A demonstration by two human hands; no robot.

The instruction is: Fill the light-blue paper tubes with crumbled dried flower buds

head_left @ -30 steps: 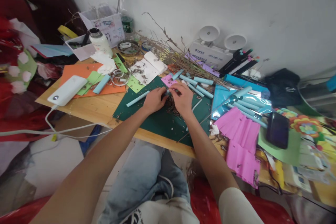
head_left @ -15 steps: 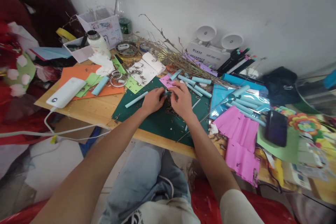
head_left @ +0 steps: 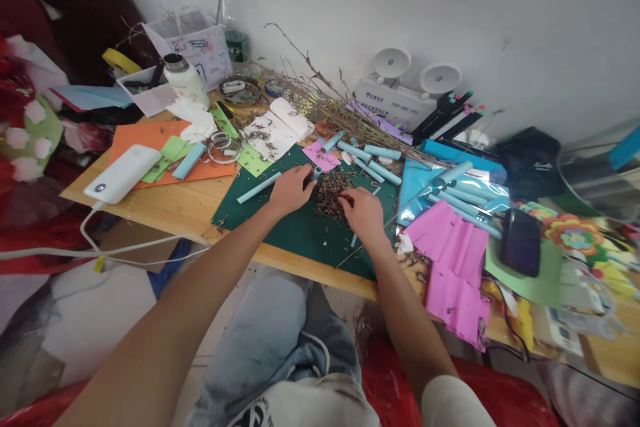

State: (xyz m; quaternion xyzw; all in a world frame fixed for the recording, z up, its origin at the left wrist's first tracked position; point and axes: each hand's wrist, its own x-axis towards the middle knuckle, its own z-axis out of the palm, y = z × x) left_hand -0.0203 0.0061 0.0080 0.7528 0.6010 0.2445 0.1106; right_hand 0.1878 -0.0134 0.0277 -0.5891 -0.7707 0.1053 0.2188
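On the dark green cutting mat [head_left: 290, 237] lies a heap of brown dried plant bits [head_left: 330, 197]. My left hand [head_left: 294, 188] is closed around a light blue paper tube [head_left: 317, 172], whose open end faces up at the heap's left edge. At the heap's right side, my right hand [head_left: 365, 211] has its fingertips pinched together at the bits; whatever is between them is too small to make out. Another pale blue tube [head_left: 259, 188] rests on the mat to the left of my left hand. Several blue tubes [head_left: 370, 163] are piled behind the heap, near a pink paper square [head_left: 323, 156].
Dry twigs [head_left: 345, 107] lie along the wall. More blue tubes rest on a blue plastic packet [head_left: 415, 190] at right, beside pink crepe paper [head_left: 453, 253] and a dark phone-like device [head_left: 521, 242]. A white power bank [head_left: 123, 173] with cable and an uncapped bottle [head_left: 185, 80] stand left.
My right hand has moved from the tube's mouth down and right to the heap, uncovering the tube's end and the bits. My left hand stays nearly in place with the tube.
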